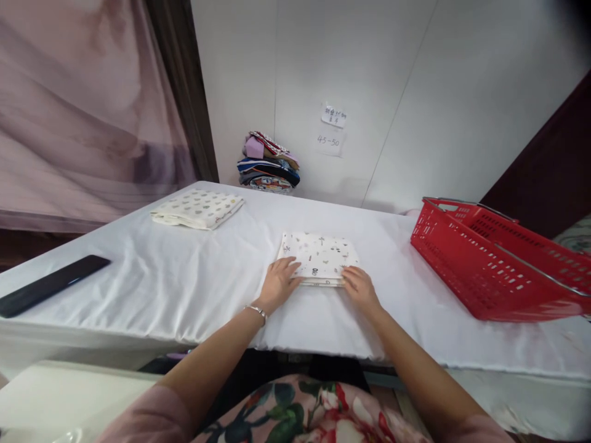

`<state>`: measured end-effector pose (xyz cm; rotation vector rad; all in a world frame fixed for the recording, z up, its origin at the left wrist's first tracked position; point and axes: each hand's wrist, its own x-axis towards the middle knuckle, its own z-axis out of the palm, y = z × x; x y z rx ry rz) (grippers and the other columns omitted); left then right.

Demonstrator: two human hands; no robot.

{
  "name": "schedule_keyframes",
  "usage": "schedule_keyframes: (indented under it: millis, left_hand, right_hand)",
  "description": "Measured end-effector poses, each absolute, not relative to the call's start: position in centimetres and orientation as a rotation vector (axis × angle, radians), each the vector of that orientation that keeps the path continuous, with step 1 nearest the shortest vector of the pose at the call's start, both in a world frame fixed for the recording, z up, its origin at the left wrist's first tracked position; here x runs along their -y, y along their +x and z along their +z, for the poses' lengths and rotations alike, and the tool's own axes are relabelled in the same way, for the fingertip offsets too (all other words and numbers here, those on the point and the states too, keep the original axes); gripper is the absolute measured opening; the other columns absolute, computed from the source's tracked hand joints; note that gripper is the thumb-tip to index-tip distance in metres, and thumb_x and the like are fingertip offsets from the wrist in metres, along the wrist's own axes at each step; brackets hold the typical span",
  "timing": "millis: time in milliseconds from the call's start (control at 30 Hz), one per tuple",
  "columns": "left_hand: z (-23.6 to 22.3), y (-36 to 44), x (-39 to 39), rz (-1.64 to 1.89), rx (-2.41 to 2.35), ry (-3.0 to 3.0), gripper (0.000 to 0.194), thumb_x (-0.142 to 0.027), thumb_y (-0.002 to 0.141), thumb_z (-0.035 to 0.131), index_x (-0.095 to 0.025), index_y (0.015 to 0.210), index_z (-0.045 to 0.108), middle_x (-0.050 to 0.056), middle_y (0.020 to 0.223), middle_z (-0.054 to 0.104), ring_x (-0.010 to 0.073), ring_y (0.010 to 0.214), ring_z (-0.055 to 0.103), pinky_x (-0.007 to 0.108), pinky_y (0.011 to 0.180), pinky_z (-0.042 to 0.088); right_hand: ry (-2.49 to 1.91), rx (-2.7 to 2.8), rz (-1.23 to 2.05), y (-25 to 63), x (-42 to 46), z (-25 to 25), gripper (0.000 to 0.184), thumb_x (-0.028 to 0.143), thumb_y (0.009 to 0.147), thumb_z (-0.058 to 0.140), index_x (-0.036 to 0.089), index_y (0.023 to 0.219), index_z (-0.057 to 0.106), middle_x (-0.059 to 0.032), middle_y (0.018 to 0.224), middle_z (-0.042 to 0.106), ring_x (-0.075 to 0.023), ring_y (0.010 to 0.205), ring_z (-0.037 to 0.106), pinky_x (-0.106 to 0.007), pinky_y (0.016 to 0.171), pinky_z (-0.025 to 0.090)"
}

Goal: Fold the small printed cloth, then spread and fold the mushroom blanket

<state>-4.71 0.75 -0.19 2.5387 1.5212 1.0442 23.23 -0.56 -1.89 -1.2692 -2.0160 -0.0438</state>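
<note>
A folded white cloth [319, 249] with small scattered prints lies flat in front of me, its layered near edge facing me. My left hand [277, 283] rests on its near left corner, fingers spread over the top and thumb by the front edge. At the near right corner, my right hand [362, 289] has its fingertips and thumb closed on the cloth's edge. A bracelet [257, 312] circles my left wrist. Farther back on the left sits another folded cloth [198, 208], cream with grey heart-like spots; neither hand touches it.
A white sheet covers the table [184, 271]. On the right stands a red perforated basket [489, 264] with metal handles. A dark flat object [53, 284] lies at the left edge. Behind the table is a stack of folded fabrics [268, 163] against the wall, beside paper notes [330, 143].
</note>
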Motion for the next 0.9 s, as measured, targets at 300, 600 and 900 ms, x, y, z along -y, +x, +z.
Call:
schedule_keyframes:
  millis: [300, 600, 900]
  left_hand:
    - [0.1, -4.7, -1.3, 0.911, -1.195, 2.702, 0.024, -0.030, 0.090, 0.043, -0.023, 0.103, 0.062, 0.004, 0.099, 0.063, 0.0184, 0.093, 0.053, 0.038, 0.086, 0.040]
    - [0.9, -3.9, -1.5, 0.928, -1.229, 2.594, 0.022, -0.026, 0.090, 0.043, -0.021, 0.091, 0.064, 0.004, 0.087, 0.062, 0.0172, 0.084, 0.053, 0.035, 0.076, 0.044]
    - [0.5, -3.7, -1.2, 0.899, -1.270, 2.592, 0.020, -0.025, 0.090, 0.042, -0.021, 0.093, 0.062, 0.004, 0.086, 0.060, 0.0173, 0.083, 0.052, 0.034, 0.076, 0.043]
  right_hand:
    - [-1.174, 2.128, -0.036, 21.9, 0.5, -1.4, 0.023, 0.024, 0.090, 0.044, 0.023, 0.097, 0.066, -0.0054, 0.096, 0.065, -0.0189, 0.089, 0.056, -0.037, 0.079, 0.045]
    - [-1.261, 2.048, 0.099, 21.5, 0.7, -0.5, 0.024, 0.025, 0.090, 0.042, 0.023, 0.098, 0.065, -0.0055, 0.094, 0.064, -0.0192, 0.088, 0.056, -0.036, 0.077, 0.048]
    - [-1.285, 2.144, -0.010, 21.2, 1.0, -0.3, 0.024, 0.023, 0.090, 0.042, 0.023, 0.098, 0.065, -0.0066, 0.096, 0.064, -0.0194, 0.088, 0.057, -0.036, 0.078, 0.047]
